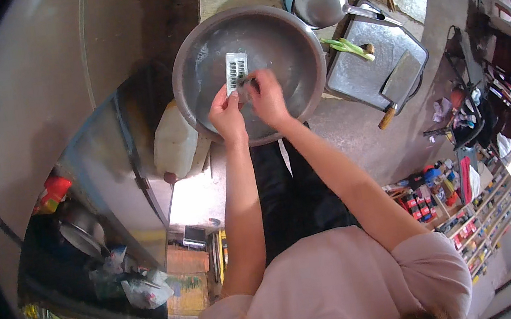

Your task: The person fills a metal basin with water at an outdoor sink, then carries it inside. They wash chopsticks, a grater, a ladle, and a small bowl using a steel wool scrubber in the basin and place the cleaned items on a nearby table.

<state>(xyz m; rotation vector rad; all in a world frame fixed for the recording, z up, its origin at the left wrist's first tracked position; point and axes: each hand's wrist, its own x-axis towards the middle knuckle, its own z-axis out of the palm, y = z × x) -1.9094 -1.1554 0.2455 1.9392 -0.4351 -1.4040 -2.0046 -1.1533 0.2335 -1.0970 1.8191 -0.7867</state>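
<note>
Over a large grey-brown basin (pixel 293 46), both hands work close together. My left hand (pixel 227 113) grips the lower end of a white rectangular slotted piece (pixel 235 65), perhaps a grater, which points away from me. Its slots look dark, in two rows. Beside its lower right edge, my right hand (pixel 268 97) has its fingers bent and pinched. Something small and greyish shows at those fingertips, too blurred to name. A whitish patch of suds or glare lies on the basin's far left wall.
Right of the basin, a board (pixel 348 81) carries green stalks (pixel 347 47) and a wooden-handled cleaver (pixel 400 81). A metal saucepan (pixel 319 4) stands behind it, its handle reaching over the board. A whitish plastic jug (pixel 175 140) is left of the basin.
</note>
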